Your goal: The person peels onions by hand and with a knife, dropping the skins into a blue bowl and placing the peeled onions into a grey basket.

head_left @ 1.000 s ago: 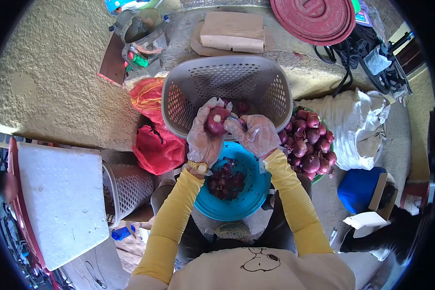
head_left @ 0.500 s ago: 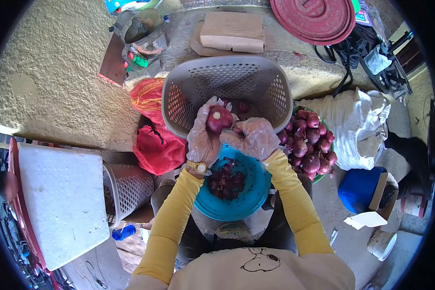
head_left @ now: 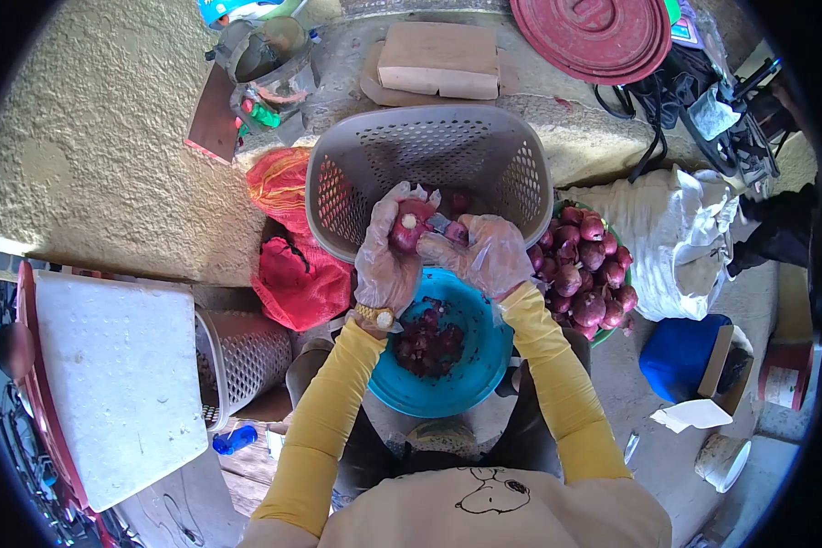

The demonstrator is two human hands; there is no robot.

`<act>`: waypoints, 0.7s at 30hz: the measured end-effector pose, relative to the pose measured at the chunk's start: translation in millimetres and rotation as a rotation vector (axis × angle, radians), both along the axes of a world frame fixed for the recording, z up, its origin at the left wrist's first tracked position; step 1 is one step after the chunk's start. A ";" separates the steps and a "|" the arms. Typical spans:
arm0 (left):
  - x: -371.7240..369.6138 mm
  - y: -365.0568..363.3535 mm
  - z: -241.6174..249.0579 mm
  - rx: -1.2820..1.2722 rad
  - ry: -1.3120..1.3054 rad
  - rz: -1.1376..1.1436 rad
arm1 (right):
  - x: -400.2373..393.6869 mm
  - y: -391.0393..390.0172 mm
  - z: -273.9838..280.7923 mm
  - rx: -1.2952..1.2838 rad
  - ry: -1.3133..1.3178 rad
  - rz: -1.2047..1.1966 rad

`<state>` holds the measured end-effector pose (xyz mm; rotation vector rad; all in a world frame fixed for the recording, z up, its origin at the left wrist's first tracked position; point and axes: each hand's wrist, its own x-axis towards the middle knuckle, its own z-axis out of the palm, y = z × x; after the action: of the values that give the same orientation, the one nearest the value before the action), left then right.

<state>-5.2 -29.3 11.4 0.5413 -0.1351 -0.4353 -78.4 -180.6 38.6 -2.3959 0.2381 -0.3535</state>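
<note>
Both my hands wear clear plastic gloves. My left hand is wrapped round a red onion with a pale cut spot facing up. My right hand is closed, gripping a small knife; only a bit of grey blade shows beside the onion, and its handle is hidden by the fingers. Both hands are over the near rim of a grey-beige perforated basket, which has a few onions inside. Below them, a blue basin contains dark red onion peels.
To the right, a heap of red onions fills a green-rimmed container beside a white sack. A red mesh bag lies left. A white foam lid and another basket stand further left. Someone's dark-clothed leg is at far right.
My right hand has turned slightly, and the grey blade now shows against the onion. The onion has shifted a little in my left hand. The person at far right has moved.
</note>
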 end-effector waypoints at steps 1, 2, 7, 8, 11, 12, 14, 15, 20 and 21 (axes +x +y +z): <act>0.0 0.5 0.6 0.000 0.000 0.001 | 0.1 0.4 -0.6 0.000 0.000 0.001; -0.1 0.9 1.2 0.003 0.010 -0.004 | 0.1 0.5 -1.2 0.022 0.002 0.003; 1.0 -0.4 -0.2 0.000 0.010 0.001 | 0.7 1.7 -4.3 0.085 0.054 0.007; 1.5 -0.7 -0.5 -0.003 0.002 0.011 | 1.2 2.1 -5.4 0.091 0.047 0.000; 1.6 0.2 -1.0 -0.005 0.000 0.004 | 0.5 2.2 -6.1 0.073 0.026 -0.013; 2.0 1.0 -0.2 -0.003 0.003 -0.011 | 0.7 2.4 -5.9 0.050 0.010 -0.019; 0.7 1.6 1.2 0.001 0.008 -0.015 | 1.0 2.1 -4.0 0.038 0.021 -0.015; 0.3 1.2 2.1 0.005 0.013 -0.020 | 1.1 1.5 -2.7 0.027 0.031 -0.012; -0.7 1.5 -2.4 0.009 0.029 -0.020 | 0.8 1.5 -3.3 0.025 0.042 -0.010; -0.3 0.8 -2.2 0.010 0.018 -0.010 | 1.7 0.8 -3.8 0.006 0.028 -0.012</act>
<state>-5.5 -28.5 9.3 0.5464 -0.1186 -0.4507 -76.7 -179.8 34.8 -2.3958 0.2657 -0.3237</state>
